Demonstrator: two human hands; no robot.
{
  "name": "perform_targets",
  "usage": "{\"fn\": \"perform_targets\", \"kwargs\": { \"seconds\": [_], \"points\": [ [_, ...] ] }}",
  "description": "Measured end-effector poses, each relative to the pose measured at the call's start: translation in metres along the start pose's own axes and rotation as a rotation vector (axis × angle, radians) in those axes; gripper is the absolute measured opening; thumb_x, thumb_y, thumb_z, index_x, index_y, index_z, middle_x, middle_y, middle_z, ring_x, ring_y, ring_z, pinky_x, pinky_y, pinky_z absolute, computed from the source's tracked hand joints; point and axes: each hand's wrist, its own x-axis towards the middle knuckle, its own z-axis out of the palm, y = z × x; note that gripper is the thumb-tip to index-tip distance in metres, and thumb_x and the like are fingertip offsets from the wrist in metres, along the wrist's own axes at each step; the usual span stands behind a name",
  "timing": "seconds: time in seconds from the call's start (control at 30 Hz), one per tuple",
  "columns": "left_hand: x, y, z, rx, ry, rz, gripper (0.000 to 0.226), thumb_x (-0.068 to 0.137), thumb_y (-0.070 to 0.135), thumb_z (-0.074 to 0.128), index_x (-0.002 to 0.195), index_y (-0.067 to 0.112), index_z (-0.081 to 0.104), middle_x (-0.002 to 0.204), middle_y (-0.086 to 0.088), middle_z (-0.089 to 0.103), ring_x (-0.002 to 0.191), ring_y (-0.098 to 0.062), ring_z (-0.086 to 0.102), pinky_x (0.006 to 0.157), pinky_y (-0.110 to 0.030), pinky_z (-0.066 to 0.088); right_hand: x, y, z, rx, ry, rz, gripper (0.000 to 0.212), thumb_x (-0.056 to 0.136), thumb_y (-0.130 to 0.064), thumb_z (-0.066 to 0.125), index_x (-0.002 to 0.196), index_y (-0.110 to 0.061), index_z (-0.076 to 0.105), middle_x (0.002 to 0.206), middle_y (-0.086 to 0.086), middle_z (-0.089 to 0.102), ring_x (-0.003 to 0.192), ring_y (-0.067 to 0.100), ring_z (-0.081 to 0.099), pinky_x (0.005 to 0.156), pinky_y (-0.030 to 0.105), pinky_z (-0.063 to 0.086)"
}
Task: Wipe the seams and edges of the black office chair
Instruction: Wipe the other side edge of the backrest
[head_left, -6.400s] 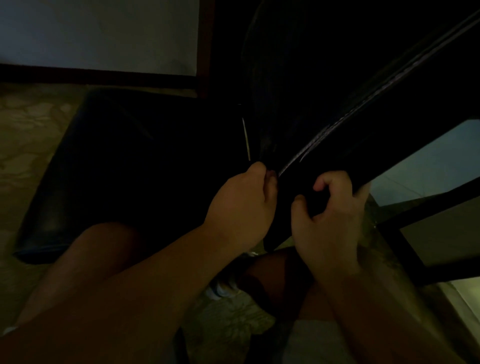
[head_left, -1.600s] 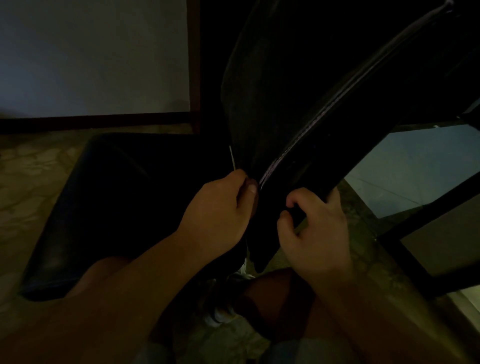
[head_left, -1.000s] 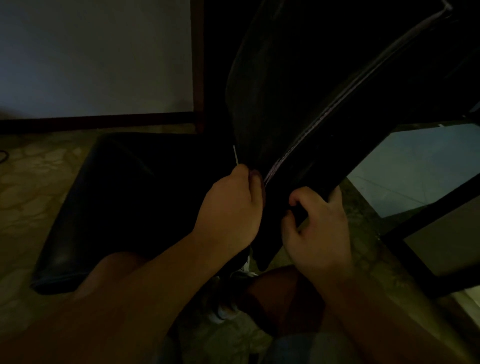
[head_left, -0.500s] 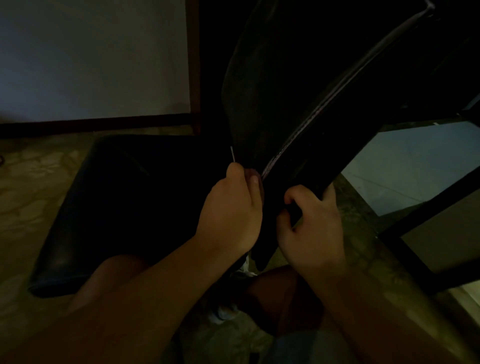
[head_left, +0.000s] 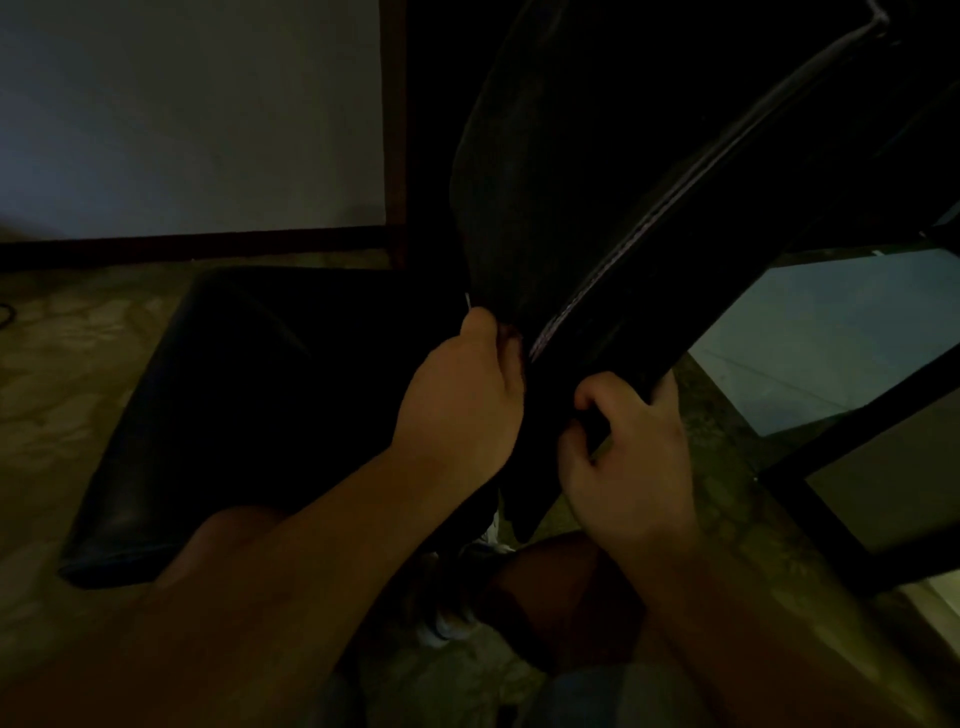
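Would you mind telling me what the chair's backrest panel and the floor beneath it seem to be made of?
Backrest panel: probably leather or a leather-like vinyl, smooth with a dull sheen; a pale stitched seam runs along its edge. Dim light leaves it open.
Floor: looks like polished stone or marble-pattern tile, judging by its mottled, veined patches.
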Motion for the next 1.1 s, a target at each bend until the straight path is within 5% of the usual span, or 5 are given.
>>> {"fn": "perform_targets", "kwargs": {
  "seconds": [0.13,0.3,0.43,1.1],
  "points": [
    [-0.019,0.001,-0.001,0.067,-0.08,0.106,0.018,0.107,0.034,0.037,0.093,0.024,0.044,0.074,0.004,0.056,0.061,-0.011,0.057,0.055,-0.031,0.047,0.0,0.0,0.0,0.006,0.001,-0.009,0.016,0.077,-0.004,0.066,0.085,-0.014,0.056,0.108,0.003,0.045,0.094,-0.01,0.043,0.063,0.003,0.036],
    [0.004,0.0,-0.005,-0.017,0.002,0.003,0.018,0.107,0.03,0.043,0.093,0.019,0.047,0.076,0.003,0.056,0.065,-0.01,0.057,0.059,-0.023,0.045,0.001,-0.002,0.001,0.008,0.004,0.004,0.019,0.076,-0.003,0.066,0.085,-0.015,0.054,0.107,0.0,0.042,0.093,-0.007,0.044,0.062,0.003,0.037],
    [-0.013,0.004,0.0,0.021,-0.043,0.083,0.018,0.107,0.032,0.04,0.094,0.021,0.045,0.075,0.002,0.056,0.062,-0.013,0.058,0.058,-0.032,0.048,-0.001,0.0,0.0,0.007,-0.004,-0.01,0.02,0.076,-0.003,0.067,0.087,-0.015,0.055,0.108,0.001,0.043,0.094,-0.011,0.043,0.063,0.002,0.036],
    [-0.003,0.009,-0.006,0.02,-0.029,0.1,0.02,0.107,0.029,0.042,0.089,0.02,0.044,0.072,0.003,0.053,0.062,-0.012,0.056,0.063,-0.031,0.047,-0.002,-0.001,0.0,0.007,-0.006,-0.026,0.021,0.076,-0.003,0.067,0.088,-0.016,0.055,0.11,0.0,0.041,0.092,-0.016,0.041,0.063,0.001,0.035]
  ]
}}
